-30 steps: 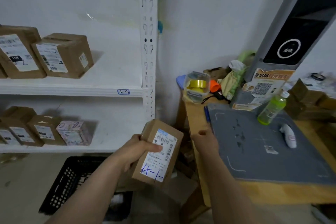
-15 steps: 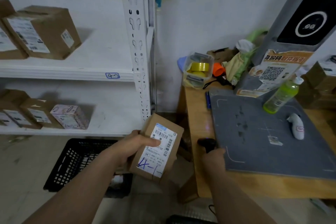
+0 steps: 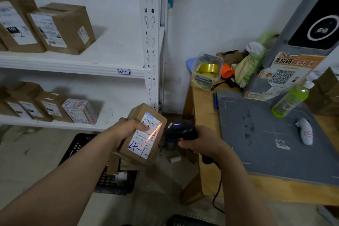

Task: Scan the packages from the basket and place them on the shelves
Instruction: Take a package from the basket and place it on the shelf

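The right hand (image 3: 199, 141) has lifted a scanner (image 3: 180, 130) at frame centre, fingers wrapped round its handle, its red beam across the box (image 3: 142, 135); left hand (image 3: 126, 131) fingers clamp the box, thumb on its label.

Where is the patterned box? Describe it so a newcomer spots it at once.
Start at the white shelving unit on the left and drop to its lower shelf. The patterned box ends the row of boxes on the right. Its neighbours are plain brown cardboard; it alone is pale pink with printed decoration.
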The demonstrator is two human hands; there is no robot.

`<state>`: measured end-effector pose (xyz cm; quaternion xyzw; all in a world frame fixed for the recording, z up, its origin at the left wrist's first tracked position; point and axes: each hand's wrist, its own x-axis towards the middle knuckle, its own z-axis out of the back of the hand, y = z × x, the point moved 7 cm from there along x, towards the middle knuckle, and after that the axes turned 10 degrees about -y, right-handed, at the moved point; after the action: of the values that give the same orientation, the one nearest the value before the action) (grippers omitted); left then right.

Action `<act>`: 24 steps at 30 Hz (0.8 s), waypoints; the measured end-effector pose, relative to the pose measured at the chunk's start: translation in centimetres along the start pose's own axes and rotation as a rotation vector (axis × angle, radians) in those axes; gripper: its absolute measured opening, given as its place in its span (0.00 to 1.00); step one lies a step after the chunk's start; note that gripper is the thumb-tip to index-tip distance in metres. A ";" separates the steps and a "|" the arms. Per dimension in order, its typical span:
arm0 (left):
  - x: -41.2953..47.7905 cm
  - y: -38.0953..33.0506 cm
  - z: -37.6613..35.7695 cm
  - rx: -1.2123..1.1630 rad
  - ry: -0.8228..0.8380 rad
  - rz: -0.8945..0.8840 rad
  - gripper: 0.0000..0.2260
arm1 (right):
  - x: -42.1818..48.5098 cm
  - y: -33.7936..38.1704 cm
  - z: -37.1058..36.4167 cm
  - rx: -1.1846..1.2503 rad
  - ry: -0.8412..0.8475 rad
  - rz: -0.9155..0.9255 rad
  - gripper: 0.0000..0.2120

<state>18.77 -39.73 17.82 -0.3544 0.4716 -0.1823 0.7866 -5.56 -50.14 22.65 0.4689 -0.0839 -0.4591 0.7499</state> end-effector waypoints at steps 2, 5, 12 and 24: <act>-0.3 0.1 0.2 0.008 -0.001 -0.005 0.21 | -0.5 1.0 0.5 -0.069 -0.026 0.051 0.09; -0.7 0.2 0.4 0.019 0.004 -0.010 0.19 | -1.3 1.8 0.5 -0.140 -0.025 0.090 0.09; -0.8 0.1 0.6 0.042 0.015 -0.007 0.19 | -1.7 1.5 -0.1 -0.227 -0.029 0.114 0.11; -0.8 0.0 0.6 0.060 0.033 -0.001 0.18 | -1.7 1.8 -0.5 -0.229 -0.042 0.113 0.11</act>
<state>18.86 -39.01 18.52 -0.3279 0.4789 -0.2024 0.7888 -5.17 -48.30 24.28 0.3649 -0.0728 -0.4326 0.8213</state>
